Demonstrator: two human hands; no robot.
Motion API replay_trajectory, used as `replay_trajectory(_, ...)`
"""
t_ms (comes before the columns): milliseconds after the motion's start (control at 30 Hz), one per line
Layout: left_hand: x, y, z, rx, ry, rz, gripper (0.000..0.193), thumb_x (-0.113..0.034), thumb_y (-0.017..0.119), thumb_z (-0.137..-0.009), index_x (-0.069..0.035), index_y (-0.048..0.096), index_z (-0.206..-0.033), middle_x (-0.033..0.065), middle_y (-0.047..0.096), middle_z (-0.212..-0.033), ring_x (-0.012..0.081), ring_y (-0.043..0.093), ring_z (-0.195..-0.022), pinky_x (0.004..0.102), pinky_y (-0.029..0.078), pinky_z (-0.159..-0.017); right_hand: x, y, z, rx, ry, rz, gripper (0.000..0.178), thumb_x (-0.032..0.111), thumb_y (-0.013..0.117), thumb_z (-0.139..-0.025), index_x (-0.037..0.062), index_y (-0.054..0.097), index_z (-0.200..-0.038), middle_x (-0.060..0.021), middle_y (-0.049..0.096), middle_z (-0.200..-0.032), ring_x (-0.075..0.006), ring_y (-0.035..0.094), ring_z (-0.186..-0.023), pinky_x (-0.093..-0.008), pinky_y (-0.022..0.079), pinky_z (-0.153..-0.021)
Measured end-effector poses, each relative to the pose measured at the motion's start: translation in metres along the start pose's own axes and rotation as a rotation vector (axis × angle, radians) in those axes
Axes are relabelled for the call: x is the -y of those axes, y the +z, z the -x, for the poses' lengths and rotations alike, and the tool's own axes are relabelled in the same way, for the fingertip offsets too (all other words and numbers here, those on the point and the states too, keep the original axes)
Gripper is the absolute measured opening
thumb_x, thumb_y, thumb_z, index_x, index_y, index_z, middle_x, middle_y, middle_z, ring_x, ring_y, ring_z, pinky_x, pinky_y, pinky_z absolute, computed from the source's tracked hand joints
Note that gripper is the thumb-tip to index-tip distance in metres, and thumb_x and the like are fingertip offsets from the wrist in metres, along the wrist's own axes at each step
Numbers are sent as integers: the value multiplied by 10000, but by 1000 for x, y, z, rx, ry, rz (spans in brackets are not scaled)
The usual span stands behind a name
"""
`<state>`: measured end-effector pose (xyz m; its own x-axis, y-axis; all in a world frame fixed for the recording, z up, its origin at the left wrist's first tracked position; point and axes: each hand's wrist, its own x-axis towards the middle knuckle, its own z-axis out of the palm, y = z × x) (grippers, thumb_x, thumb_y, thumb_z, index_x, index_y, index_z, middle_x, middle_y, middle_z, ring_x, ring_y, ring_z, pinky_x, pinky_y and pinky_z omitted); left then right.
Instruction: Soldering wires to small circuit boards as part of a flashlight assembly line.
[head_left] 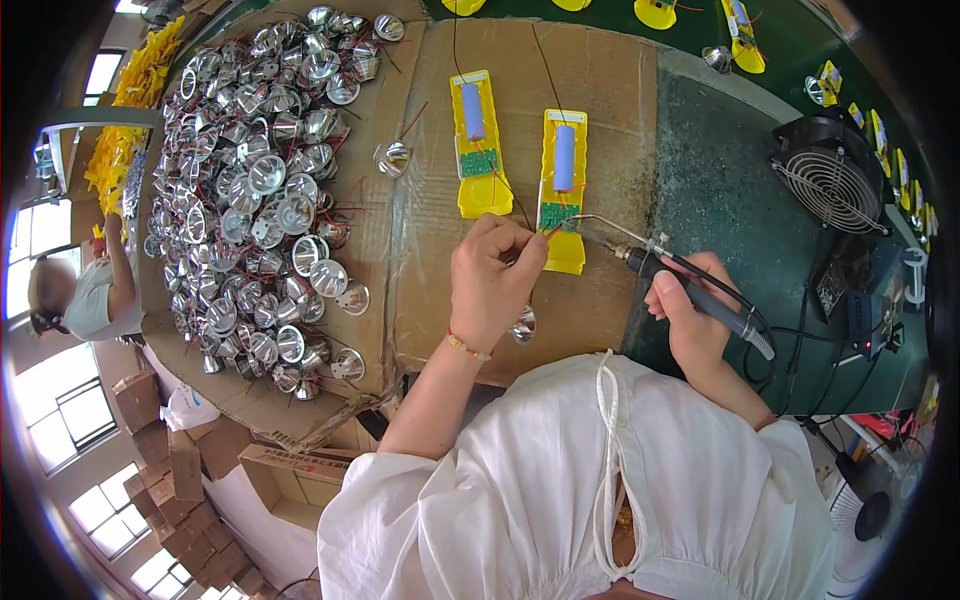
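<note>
The left grip, at the left hand (492,275), is together, clamped on a red wire (553,233); the exact point of contact is hidden by the fingers. The wire lies at the lower part of the right-hand yellow housing (566,256), which rests on the cardboard sheet (620,115) in front of the person. The right grip, at the right hand (688,318), is clamped on the handle of the soldering iron (738,324). The iron's tip is indistinct; it is near the lower right corner of the green circuit board (552,213), and contact cannot be confirmed. The lower reflector (524,325) is partly covered by the left wrist.

Quantities on the cardboard sheet: two yellow housings, the second being the left-hand yellow housing (485,198); two blue cells, one per housing; two green circuit boards, one per housing; one loose reflector (393,158), just beside the reflector heap (265,175). Pieces in the heap overlap and cannot be counted. One fan (832,182) stands on the green tabletop (710,150). Four further yellow housings lie along the far edge; three are cut off by the frame. Those at the far right are too small to count reliably.
</note>
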<state>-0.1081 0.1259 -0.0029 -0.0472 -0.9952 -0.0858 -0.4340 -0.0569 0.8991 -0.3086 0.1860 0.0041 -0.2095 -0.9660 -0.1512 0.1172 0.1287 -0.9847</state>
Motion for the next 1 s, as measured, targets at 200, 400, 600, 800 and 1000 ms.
replay_trajectory(200, 3, 4, 1, -52, 35, 6, 86, -61, 625, -730, 13, 612, -690, 77, 538, -681, 146, 515, -545, 268, 419, -523, 1, 3, -1, 21, -19, 36, 143, 59, 628, -801, -17, 532, -875, -80, 600, -704, -95, 570, -606, -215, 459, -536)
replay_trajectory(400, 5, 8, 2, -89, 65, -5, 79, -56, 620, -723, 7, 608, -677, 77, 543, -683, 157, 521, -541, 275, 421, -512, 2, 3, -1, 75, -118, 207, 136, 52, 624, -805, -20, 532, -874, -78, 604, -685, -94, 567, -602, -217, 452, -534)
replay_trajectory(600, 4, 8, 3, -97, 78, -33, 77, -56, 622, -718, 3, 608, -671, 73, 540, -673, 155, 518, -535, 276, 418, -508, 2, 0, 1, 0, -99, -26, 151, 56, 613, -813, -30, 526, -901, -97, 598, -714, -110, 578, -598, -219, 473, -520)
replay_trajectory(800, 4, 7, 2, -84, 74, -22, 85, -60, 622, -718, 5, 604, -665, 73, 536, -666, 153, 515, -528, 276, 417, -506, -1, -13, 4, -44, -121, -29, 158, 56, 612, -812, -20, 520, -916, -90, 593, -692, -107, 569, -581, -220, 469, -515)
replay_trajectory(1000, 3, 7, 1, -73, 80, -41, 84, -59, 621, -717, 6, 605, -665, 77, 528, -657, 156, 513, -520, 276, 417, -504, -7, -31, 8, -97, -84, 10, 142, 76, 601, -824, -9, 521, -906, -80, 585, -673, -98, 548, -555, -210, 458, -507)
